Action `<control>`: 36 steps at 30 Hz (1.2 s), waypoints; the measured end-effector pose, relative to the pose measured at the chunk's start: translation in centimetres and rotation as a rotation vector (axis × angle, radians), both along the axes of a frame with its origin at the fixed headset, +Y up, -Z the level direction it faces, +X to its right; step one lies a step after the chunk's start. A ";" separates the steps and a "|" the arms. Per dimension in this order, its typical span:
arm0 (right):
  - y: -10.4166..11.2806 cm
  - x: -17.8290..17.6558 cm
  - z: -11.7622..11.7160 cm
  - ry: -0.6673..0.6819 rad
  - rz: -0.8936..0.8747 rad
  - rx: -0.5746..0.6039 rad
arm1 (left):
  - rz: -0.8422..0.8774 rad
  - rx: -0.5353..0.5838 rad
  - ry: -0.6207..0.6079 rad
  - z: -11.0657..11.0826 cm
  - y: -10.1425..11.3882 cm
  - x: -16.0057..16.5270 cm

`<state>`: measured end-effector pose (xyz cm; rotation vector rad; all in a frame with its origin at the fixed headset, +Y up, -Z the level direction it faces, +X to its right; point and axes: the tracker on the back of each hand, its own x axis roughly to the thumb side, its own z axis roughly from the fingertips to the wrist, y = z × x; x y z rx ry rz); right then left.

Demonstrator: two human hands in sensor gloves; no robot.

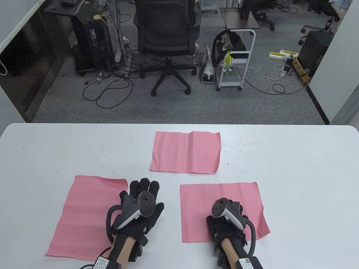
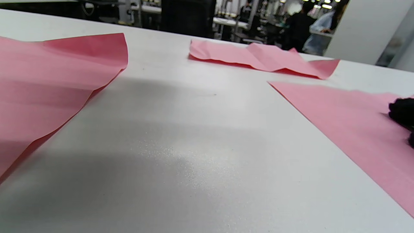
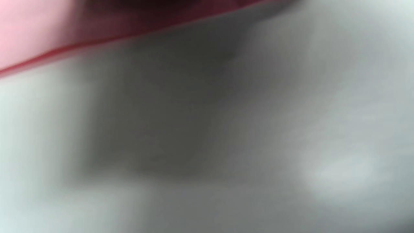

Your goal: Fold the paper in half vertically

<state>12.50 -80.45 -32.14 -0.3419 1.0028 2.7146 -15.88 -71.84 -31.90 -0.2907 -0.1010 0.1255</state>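
Note:
Three pink paper sheets lie flat on the white table (image 1: 294,168). My left hand (image 1: 141,196) is open with fingers spread over bare table, just right of the left sheet (image 1: 84,215), and holds nothing. My right hand (image 1: 228,217) rests on the near part of the right sheet (image 1: 221,196); the tracker hides its fingers. The third sheet (image 1: 185,152), creased down its middle, lies farther back. The left wrist view shows the left sheet (image 2: 48,90), the far sheet (image 2: 258,58), the right sheet (image 2: 339,116) and the right glove's fingertips (image 2: 402,111) on it. The right wrist view is blurred, with a pink edge (image 3: 32,32).
The table's far edge (image 1: 179,124) drops to an office floor with a chair (image 1: 168,36) and a small white cart (image 1: 235,64). Bare table lies between the sheets and to the far left and right.

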 end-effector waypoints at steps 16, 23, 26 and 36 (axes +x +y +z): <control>-0.3 -9.1 0.3 0.069 0.056 0.009 | 0.012 -0.023 -0.034 0.2 -0.2 0.7; -0.3 -9.0 0.4 0.079 0.062 0.020 | -0.048 -0.100 -0.085 0.2 -2.2 2.6; -0.3 -9.0 0.4 0.086 0.071 0.027 | -0.093 -0.167 -0.099 0.0 -3.8 3.3; -0.3 -9.0 0.4 0.103 0.096 0.045 | -0.187 -0.359 -0.108 -0.5 -9.0 3.4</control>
